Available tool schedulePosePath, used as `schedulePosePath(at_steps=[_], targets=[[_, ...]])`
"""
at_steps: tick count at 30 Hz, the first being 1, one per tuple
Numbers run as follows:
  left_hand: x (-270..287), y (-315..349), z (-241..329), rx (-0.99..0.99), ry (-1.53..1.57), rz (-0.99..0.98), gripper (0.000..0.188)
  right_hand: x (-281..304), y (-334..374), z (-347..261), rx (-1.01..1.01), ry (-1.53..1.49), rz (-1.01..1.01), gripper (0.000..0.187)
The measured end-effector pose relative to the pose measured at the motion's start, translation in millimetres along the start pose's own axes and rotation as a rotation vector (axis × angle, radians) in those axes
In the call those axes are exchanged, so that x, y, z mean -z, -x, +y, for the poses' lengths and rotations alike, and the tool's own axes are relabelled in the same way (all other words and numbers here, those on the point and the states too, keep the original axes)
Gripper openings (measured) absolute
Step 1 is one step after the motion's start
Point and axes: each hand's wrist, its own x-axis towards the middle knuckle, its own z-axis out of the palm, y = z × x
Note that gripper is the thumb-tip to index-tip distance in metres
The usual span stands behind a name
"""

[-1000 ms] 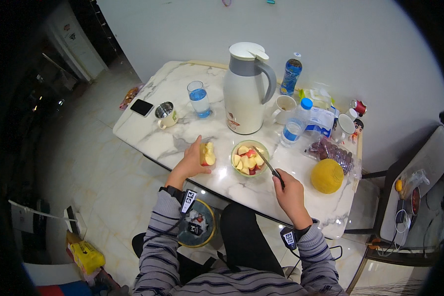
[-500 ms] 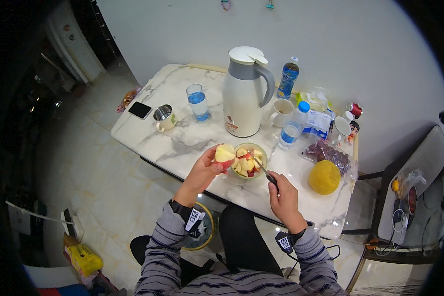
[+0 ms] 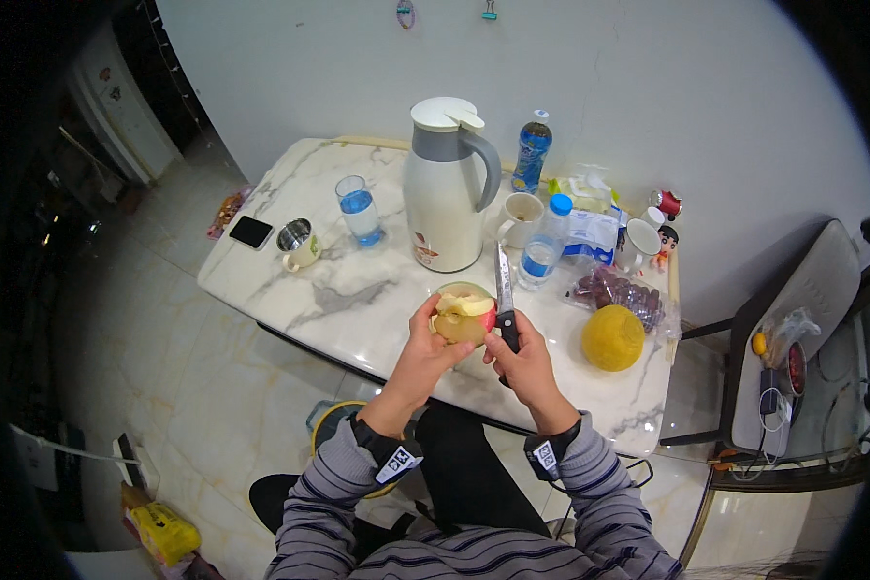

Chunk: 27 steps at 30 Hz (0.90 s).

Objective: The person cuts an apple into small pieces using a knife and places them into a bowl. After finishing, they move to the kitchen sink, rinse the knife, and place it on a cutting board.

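Note:
In my left hand (image 3: 427, 350) is a partly cut apple (image 3: 465, 321), its pale flesh turned up and some red skin showing on its right side. My right hand (image 3: 530, 365) is closed round the black handle of a knife (image 3: 504, 282), whose blade points up and away from me. The right thumb and fingertips are close beside the apple; whether they touch it I cannot tell. A small bowl (image 3: 460, 288) is just behind and under the apple, mostly hidden by it, so the pieces inside barely show.
A tall white jug (image 3: 443, 198) stands behind the bowl. Left of it are a water glass (image 3: 360, 211), a steel-lined cup (image 3: 300, 246) and a phone (image 3: 251, 232). Rightward are a mug (image 3: 520, 220), a water bottle (image 3: 541, 253), bagged grapes (image 3: 617, 292) and a yellow round fruit (image 3: 612, 338).
Both hands have come together over the bowl. My left hand brought the apple right, and the knife, earlier pointing into the bowl, now stands blade-up beside the apple. The view has shifted slightly.

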Motion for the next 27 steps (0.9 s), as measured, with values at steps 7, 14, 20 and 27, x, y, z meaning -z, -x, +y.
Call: schedulePosePath(at_steps=[7,14,20,27], targets=[[17,-3,7,0.129,0.165,-0.128,0.069,9,-3,-1,-0.059,-0.105,-0.144,0.022],[23,-9,5,0.05,0.204,-0.022,0.067,25,12,-8,0.425,0.784,0.108,0.016],[26,-12,10,-0.01,0.038,0.027,0.062,30,17,-1,0.579,1.084,0.093,0.019],[30,-13,16,-0.001,-0.149,0.011,0.058,35,11,8,0.608,1.22,0.023,0.023]])
